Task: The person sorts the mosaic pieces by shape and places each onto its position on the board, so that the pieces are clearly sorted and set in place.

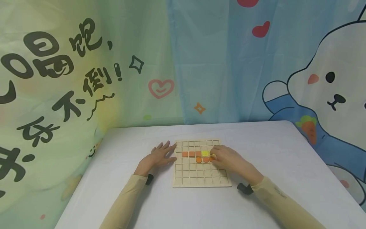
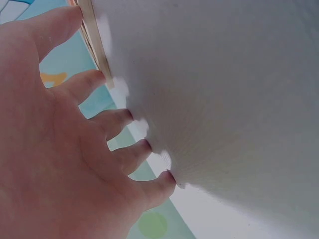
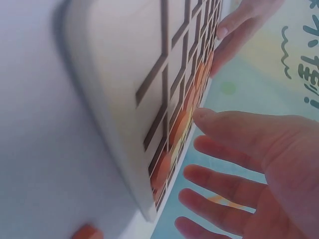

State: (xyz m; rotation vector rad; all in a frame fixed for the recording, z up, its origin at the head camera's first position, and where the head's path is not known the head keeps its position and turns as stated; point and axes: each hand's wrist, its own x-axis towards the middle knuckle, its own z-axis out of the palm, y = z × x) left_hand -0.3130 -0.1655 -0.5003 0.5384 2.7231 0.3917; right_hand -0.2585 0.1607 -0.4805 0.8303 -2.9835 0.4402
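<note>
A pale wooden grid board (image 1: 197, 181) lies on the table. One of its rows holds several orange square tiles (image 1: 192, 154) and a yellow square tile (image 1: 205, 153). Orange discs (image 1: 206, 160) sit in the row nearer me. My left hand (image 1: 158, 155) has its fingers spread, with thumb and index tips right at the board's left edge (image 2: 92, 37). Over the right end of the tile rows is my right hand (image 1: 228, 159), covering part of the pieces there. In the right wrist view its thumb (image 3: 229, 127) reaches to the tiles, fingers extended and nothing visible between them.
A white cloth-covered table (image 1: 120, 140) surrounds the board. In the right wrist view, a small orange piece (image 3: 88, 232) lies off the board on the tabletop. A printed curtain (image 1: 200, 63) hangs behind the far edge. Dark wrist straps (image 1: 245, 189) show at the cuffs.
</note>
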